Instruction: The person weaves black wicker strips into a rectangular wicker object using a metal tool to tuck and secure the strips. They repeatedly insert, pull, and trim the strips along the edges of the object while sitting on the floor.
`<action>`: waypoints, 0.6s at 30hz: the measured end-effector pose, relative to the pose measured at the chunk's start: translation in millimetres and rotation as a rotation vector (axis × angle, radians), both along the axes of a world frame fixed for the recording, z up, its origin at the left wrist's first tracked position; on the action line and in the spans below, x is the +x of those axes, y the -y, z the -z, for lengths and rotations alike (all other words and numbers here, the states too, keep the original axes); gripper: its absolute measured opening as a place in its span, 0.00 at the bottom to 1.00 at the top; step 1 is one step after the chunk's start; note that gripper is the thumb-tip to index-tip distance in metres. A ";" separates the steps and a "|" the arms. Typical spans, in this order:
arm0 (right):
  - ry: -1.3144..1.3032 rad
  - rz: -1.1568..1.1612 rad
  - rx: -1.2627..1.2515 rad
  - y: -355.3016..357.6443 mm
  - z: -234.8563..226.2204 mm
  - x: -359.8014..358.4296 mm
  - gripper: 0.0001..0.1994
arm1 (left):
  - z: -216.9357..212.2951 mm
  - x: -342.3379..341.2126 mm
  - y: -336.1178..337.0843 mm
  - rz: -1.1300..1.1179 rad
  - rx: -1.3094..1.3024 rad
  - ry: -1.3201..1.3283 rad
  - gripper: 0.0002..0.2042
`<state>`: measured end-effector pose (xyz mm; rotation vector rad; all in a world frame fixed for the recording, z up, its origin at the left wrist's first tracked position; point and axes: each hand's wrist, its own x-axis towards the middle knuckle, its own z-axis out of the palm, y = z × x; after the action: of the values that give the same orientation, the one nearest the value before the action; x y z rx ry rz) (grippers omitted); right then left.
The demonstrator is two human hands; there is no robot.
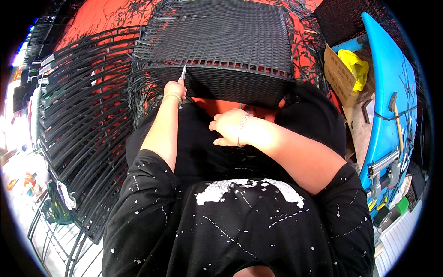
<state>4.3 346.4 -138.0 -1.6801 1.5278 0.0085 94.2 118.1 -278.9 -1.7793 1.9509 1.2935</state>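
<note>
A woven black wicker panel spreads out ahead of me, with a row of square gaps along its near edge. Below that edge, its woven front side drops toward my knees. My left hand is closed round a slim, pointed metal tool, its tip up against the left part of the gapped edge. The kind of tool is hard to make out. Over my lap, my right hand hangs apart from the wicker, thumb and fingers spread, nothing visible in it.
Long black strips fan out at the left. Cut strip ends litter the red surface. On the right stand a cardboard box with a yellow bag and a blue board carrying a hammer.
</note>
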 end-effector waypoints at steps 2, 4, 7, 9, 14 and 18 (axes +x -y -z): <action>0.003 0.007 0.004 -1.4 0.3 -1.6 0.21 | -7.4 -1.6 -2.8 0.033 -0.025 0.054 0.24; 0.007 0.011 0.000 -2.3 1.0 -2.4 0.21 | -6.6 -3.5 0.7 0.068 -0.026 0.073 0.24; 0.011 0.008 -0.012 -3.1 1.2 -2.5 0.21 | -15.4 -9.5 6.7 0.111 -0.038 0.129 0.24; 0.008 0.002 -0.011 -4.1 0.0 -3.1 0.21 | -14.8 -13.2 10.2 0.162 -0.055 0.138 0.24; 0.004 0.015 0.008 -5.9 -1.1 -6.0 0.21 | 8.0 -7.3 8.7 0.115 -0.094 -0.031 0.25; 0.006 0.016 0.023 -8.1 0.5 -6.8 0.21 | -27.0 -22.3 -23.5 0.022 -0.149 -0.346 0.25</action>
<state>-2.5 354.5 -138.5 -1.6481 1.5316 0.0130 71.9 141.6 -251.9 -1.6806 2.2940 1.5740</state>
